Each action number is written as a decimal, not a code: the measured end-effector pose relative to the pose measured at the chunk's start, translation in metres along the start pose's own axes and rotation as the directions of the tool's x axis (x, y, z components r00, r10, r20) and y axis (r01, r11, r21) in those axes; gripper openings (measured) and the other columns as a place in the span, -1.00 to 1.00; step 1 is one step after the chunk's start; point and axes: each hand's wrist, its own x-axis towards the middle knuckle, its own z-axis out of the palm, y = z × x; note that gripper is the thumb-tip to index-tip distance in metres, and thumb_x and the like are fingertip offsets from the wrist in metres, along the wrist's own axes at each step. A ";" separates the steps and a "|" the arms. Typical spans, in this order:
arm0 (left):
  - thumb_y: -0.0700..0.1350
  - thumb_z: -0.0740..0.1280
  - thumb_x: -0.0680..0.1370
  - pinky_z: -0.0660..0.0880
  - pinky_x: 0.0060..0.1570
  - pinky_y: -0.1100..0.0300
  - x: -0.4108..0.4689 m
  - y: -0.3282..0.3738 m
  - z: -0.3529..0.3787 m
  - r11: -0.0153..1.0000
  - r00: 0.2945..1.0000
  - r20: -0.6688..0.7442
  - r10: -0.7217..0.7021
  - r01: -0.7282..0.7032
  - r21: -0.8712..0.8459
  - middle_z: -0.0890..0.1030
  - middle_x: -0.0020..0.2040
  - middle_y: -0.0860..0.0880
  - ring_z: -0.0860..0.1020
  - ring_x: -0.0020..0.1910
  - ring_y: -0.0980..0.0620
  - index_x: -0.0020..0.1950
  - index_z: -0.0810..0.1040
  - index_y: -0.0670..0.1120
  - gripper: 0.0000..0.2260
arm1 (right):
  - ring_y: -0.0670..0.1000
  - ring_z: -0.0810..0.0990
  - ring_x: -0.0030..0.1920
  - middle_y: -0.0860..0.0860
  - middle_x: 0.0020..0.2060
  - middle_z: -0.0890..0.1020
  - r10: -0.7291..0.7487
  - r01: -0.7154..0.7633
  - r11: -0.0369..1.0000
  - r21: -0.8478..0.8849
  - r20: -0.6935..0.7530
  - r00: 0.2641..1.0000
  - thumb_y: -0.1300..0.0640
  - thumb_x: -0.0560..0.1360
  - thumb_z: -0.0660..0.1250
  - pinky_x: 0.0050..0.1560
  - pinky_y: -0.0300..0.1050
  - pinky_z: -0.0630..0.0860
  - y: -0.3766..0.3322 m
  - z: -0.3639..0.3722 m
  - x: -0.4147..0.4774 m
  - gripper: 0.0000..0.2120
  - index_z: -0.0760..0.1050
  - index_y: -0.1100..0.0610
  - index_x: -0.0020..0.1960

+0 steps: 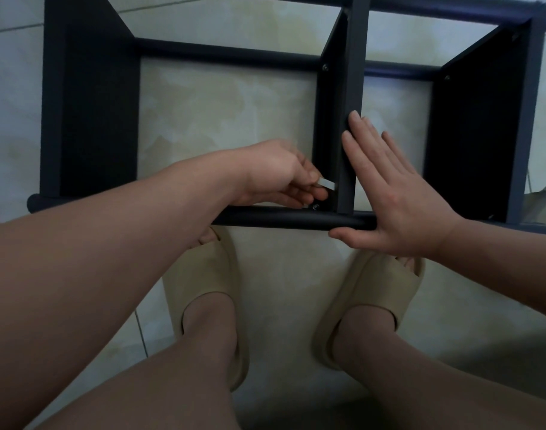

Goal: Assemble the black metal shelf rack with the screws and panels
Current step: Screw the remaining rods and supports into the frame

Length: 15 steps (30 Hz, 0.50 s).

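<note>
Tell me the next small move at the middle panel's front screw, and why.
Probably lower the silver tool onto the screw and turn it: the left hand pinches the tool just above that screw, by the front tube, while the right hand lies flat against the middle panel, bracing it.

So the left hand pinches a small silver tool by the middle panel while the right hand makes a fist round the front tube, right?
No fist: the head view shows the right hand flat, fingers straight, against the middle panel and front tube. The left hand does pinch the silver tool.
</note>
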 end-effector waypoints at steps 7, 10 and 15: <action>-0.27 0.25 0.64 0.59 -0.06 0.23 -0.006 0.001 -0.002 0.991 0.999 0.042 0.032 -0.037 0.130 0.70 -0.22 0.00 0.60 -0.22 0.10 -0.12 0.56 -0.13 -0.82 | 0.21 -0.09 0.65 0.25 0.64 -0.08 -0.004 0.004 1.000 0.001 -0.004 1.000 -0.41 0.50 0.23 0.61 0.26 0.00 0.001 0.001 0.001 0.06 -0.06 0.32 0.64; -0.29 0.24 0.64 0.58 -0.02 0.22 -0.008 0.002 -0.003 0.980 0.998 0.049 0.045 -0.053 0.192 0.69 -0.19 -0.01 0.60 -0.20 0.10 -0.11 0.57 -0.12 -0.81 | 0.21 -0.08 0.65 0.25 0.64 -0.07 -0.005 0.005 1.000 0.005 -0.007 1.000 -0.41 0.49 0.23 0.61 0.26 0.01 0.001 0.002 0.000 0.06 -0.05 0.32 0.64; -0.30 0.25 0.64 0.56 0.02 0.20 -0.011 0.001 -0.002 0.962 0.997 0.055 0.051 -0.064 0.265 0.68 -0.12 -0.03 0.60 -0.15 0.09 -0.08 0.57 -0.13 -0.83 | 0.21 -0.09 0.65 0.25 0.64 -0.08 -0.003 0.004 1.000 0.010 -0.005 1.000 -0.41 0.50 0.23 0.61 0.27 0.01 0.002 0.002 0.000 0.06 -0.06 0.31 0.64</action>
